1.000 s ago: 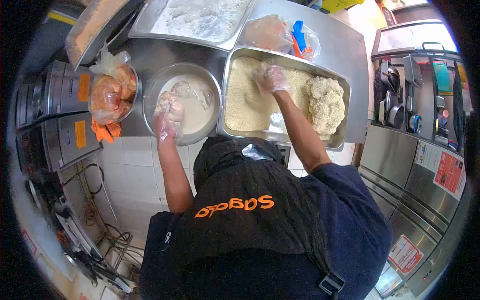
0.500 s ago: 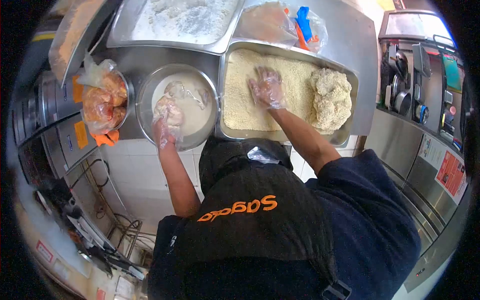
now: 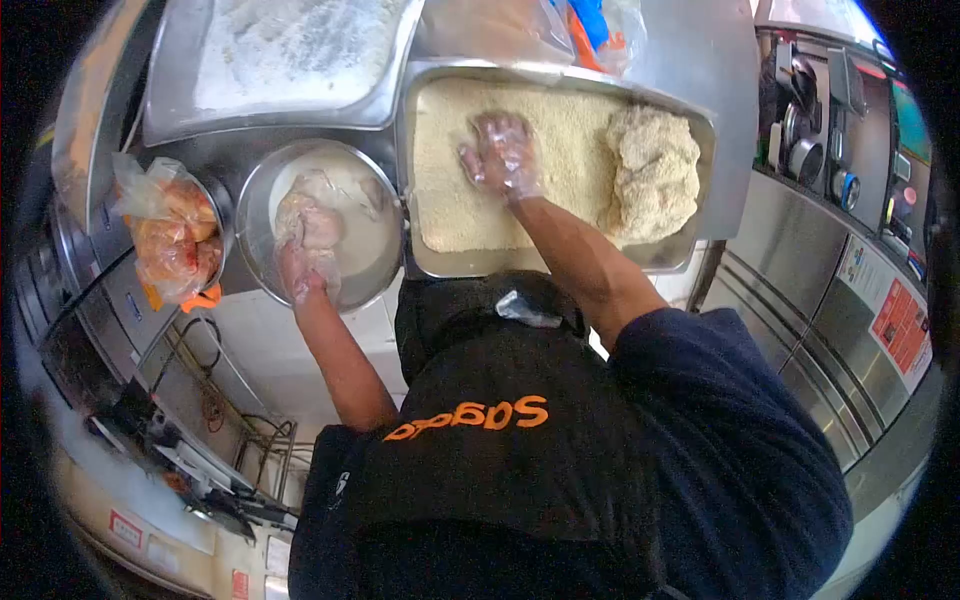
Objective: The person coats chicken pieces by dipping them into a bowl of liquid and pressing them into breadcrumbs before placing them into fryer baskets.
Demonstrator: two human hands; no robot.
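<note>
My left hand (image 3: 302, 270), in a clear plastic glove, is closed around a pale, wet piece of raw chicken (image 3: 314, 226). It is inside a round metal bowl (image 3: 255, 205) of milky white liquid, where more pieces (image 3: 372, 194) lie partly under the surface. My right hand (image 3: 508, 155), also gloved, rests palm down with fingers spread on yellowish crumbs (image 3: 455, 215). These crumbs fill a rectangular metal tray (image 3: 708, 200). Crumb-coated pieces (image 3: 655, 175) are heaped at the tray's right end, apart from my right hand.
A tray of white flour (image 3: 300, 55) stands behind the bowl. Left of the bowl, a plastic bag of raw meat (image 3: 178, 240) sits in a metal container. Behind the crumb tray lie clear plastic bags (image 3: 495, 30) and a blue-and-orange wrapper (image 3: 592, 30). Pans (image 3: 805, 155) sit at far right.
The view has shifted, so the counter's contents appear further left. My left hand still grips the chicken in the bowl, and my right hand stays spread on the crumbs.
</note>
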